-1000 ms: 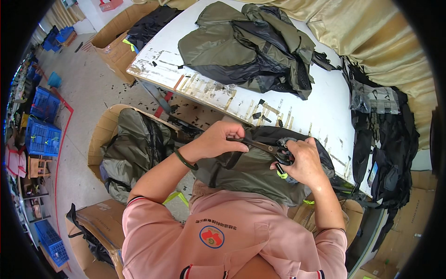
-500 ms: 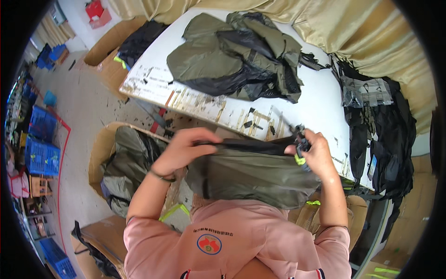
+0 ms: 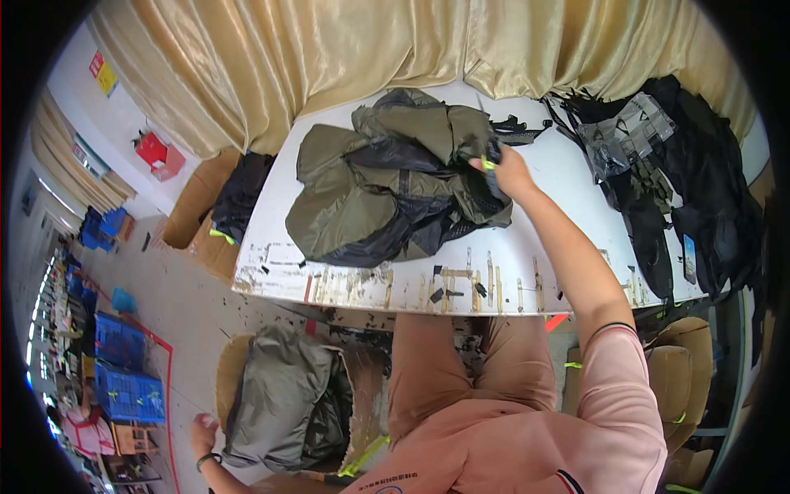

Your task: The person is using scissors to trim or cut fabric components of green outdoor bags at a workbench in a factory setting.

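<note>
Two hands: right hand [image 3: 508, 170] grips the olive jacket pile [image 3: 395, 177]; left hand [image 3: 204, 431] rests spread beside a cardboard box [image 3: 234, 362].

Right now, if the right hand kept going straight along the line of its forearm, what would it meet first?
The right hand already rests on the heap of olive and black garments on the white table. Straight on, up and to the left in the picture, it would push into that heap first; depth is hard to judge.
</note>
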The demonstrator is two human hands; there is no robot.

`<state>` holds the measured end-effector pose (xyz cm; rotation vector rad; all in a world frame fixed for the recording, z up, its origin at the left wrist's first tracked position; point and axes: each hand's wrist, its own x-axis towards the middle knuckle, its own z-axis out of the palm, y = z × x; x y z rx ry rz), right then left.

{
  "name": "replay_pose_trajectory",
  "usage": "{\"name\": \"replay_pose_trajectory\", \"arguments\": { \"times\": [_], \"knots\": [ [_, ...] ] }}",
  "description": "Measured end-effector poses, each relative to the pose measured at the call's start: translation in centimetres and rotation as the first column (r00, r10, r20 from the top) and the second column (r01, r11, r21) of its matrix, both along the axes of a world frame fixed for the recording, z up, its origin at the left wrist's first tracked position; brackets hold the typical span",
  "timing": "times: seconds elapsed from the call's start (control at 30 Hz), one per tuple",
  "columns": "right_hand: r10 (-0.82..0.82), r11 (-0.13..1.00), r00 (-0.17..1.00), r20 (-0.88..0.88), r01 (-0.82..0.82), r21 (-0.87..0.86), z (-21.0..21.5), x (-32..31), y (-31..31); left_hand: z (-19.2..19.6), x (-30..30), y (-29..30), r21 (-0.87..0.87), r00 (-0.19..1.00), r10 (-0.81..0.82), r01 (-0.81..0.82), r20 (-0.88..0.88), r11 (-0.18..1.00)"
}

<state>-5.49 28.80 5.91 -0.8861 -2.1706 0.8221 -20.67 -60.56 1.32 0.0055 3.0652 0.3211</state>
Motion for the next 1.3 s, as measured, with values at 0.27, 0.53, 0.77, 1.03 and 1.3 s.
{"name": "replay_pose_trajectory", "arguments": {
  "times": [0.27, 0.53, 0.77, 1.03, 1.3],
  "knots": [
    [-0.185, 0.980, 0.983, 0.017, 0.186, -0.065, 1.2, -10.3, 1.4, 1.7, -2.8, 31.3, 0.662, 0.742, -0.628, 0.350, 0.237, 0.663],
    [0.341, 0.933, 0.845, -0.412, -0.251, 0.258, 19.3, 3.1, 0.2, 5.4, -1.0, 53.4, 0.979, 0.636, -0.771, 0.132, 0.034, 0.152],
    [0.219, 0.969, 0.855, -0.470, -0.133, 0.210, 25.9, 19.7, -5.3, 5.8, 3.0, 65.2, 0.679, 0.529, -0.696, 0.730, -0.486, 0.081],
    [0.012, 1.000, 0.848, -0.530, -0.001, 0.022, 24.2, 32.8, -7.3, 3.0, 5.3, 71.3, -0.053, 0.376, -0.926, 0.925, -0.015, 0.376],
    [-0.063, 0.997, 0.959, -0.277, 0.073, 0.024, 19.0, 38.0, -10.1, 2.5, 16.0, 75.5, 0.681, 0.240, -0.953, 0.667, 0.187, 0.301]
  ]
}}
